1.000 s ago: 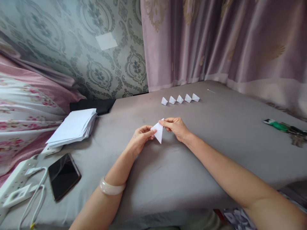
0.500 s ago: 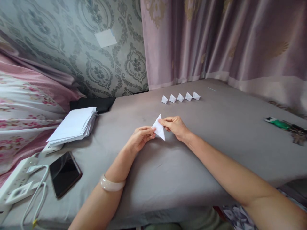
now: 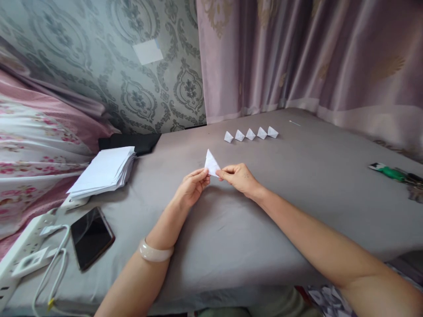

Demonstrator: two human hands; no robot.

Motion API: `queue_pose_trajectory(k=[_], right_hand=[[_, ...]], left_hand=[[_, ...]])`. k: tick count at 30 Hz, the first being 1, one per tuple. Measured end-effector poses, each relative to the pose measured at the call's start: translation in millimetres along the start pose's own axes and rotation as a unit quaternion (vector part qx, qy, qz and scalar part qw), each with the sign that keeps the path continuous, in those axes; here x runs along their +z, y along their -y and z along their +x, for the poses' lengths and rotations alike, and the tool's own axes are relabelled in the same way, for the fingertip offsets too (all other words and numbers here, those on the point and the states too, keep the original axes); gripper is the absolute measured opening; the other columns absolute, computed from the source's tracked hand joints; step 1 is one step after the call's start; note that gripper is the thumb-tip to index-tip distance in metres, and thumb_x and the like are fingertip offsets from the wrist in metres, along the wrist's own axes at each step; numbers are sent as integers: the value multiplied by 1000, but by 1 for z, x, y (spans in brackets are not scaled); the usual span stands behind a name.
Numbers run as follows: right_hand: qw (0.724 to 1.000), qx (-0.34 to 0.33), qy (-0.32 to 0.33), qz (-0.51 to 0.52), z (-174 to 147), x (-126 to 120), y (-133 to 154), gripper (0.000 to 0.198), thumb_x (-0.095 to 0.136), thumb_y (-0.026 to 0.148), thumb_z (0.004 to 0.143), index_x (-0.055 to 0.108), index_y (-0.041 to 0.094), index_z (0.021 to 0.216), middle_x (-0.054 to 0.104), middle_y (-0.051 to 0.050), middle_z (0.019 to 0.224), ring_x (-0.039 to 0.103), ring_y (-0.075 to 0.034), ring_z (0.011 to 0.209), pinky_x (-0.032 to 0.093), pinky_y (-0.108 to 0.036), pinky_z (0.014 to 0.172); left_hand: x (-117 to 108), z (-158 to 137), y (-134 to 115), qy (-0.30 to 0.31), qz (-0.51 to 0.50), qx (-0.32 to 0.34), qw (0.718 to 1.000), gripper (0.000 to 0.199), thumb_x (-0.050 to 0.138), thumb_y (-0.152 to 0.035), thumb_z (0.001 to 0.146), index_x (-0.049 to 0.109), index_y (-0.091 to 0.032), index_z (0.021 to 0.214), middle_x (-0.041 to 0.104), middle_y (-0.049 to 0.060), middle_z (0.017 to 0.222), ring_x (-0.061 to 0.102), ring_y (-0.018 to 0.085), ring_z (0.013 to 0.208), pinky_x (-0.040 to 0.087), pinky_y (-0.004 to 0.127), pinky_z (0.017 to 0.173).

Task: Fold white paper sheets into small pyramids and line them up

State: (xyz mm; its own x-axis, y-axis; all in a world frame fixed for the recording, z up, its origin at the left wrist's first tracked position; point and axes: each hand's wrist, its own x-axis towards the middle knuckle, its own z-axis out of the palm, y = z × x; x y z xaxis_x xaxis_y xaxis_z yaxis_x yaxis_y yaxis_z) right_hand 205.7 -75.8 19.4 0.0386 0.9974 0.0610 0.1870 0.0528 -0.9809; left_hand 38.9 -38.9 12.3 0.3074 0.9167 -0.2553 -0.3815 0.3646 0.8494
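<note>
Paper (image 3: 210, 163), white and folded into a triangle, points upward mid-frame, where I pinch its lower corners with the bare left hand (image 3: 193, 186) and bare right hand (image 3: 240, 178), presumably to steady both sides.

Glossy pale bangle (image 3: 155, 252), bare forearms (image 3: 304, 230)

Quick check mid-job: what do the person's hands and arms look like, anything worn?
The left hand is ungloved, with a pale, glossy bangle above its wrist. The right hand is ungloved, with small dark specks on its back. No sleeves show.
</note>
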Motion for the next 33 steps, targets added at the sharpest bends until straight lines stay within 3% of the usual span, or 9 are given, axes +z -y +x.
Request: queue_pose_trajectory(k=[3, 6, 10, 17, 22, 28, 33], right_hand=[[999, -6, 5, -31, 2, -2, -3, 34, 66, 48, 74, 67, 16, 62, 54, 3, 52, 38, -8, 49, 32, -25, 53], [999, -15, 25, -32, 4, -3, -4, 32, 65, 48, 75, 73, 17, 75, 65, -1, 66, 50, -11, 58, 39, -25, 57], [996, -46, -59, 48, 7, -4, -2, 36, 67, 48, 74, 73, 19, 95, 72, -6, 94, 62, -15, 80, 47, -28, 75], [989, -27, -109, 100, 12, -5, -6, 37, 71, 53, 66, 67, 16, 71, 67, -4, 70, 58, -15, 65, 46, -29, 65], [991, -31, -97, 90, 12, -8, -6, 39, 65, 54, 74, 70, 16, 82, 69, -5, 76, 59, -14, 67, 46, -28, 66], [981, -126, -143, -36, 9, -5, -7, 27, 58, 38, 82, 71, 18, 95, 71, -8, 94, 63, -16, 81, 48, -29, 72], [963, -195, -118, -141, 5, 3, -12, 28, 53, 29, 86, 71, 19, 105, 67, -8, 99, 61, -15, 78, 47, -28, 66]], left_hand=[[0, -1, 1, -3, 12, 9, 1000, 12, 77, -14, 68, 69, -9, 74, 63, 2, 66, 58, 6, 60, 49, 18, 64], [0, -1, 3, -7, 41, 29, 999, 18, 81, -18, 64, 71, -9, 75, 64, 2, 66, 57, 7, 60, 48, 19, 64], [0, -3, 7, 22, 110, 38, 993, 25, 84, -26, 60, 75, -10, 76, 65, 3, 67, 55, 8, 60, 45, 21, 64], [4, -8, 13, 60, 178, 9, 982, 27, 84, -32, 59, 73, -12, 73, 65, 4, 68, 53, 8, 58, 42, 22, 61], [4, -7, 10, 48, 140, 14, 989, 28, 86, -28, 57, 72, -11, 74, 63, 2, 65, 54, 7, 57, 45, 21, 61], [-1, 1, 5, -48, 30, 30, 998, 27, 86, -17, 56, 72, -9, 78, 67, 4, 69, 62, 9, 64, 52, 21, 69], [-1, 1, 7, -52, 14, 44, 998, 26, 85, -15, 57, 73, -8, 79, 69, 5, 71, 64, 10, 66, 53, 23, 73]])
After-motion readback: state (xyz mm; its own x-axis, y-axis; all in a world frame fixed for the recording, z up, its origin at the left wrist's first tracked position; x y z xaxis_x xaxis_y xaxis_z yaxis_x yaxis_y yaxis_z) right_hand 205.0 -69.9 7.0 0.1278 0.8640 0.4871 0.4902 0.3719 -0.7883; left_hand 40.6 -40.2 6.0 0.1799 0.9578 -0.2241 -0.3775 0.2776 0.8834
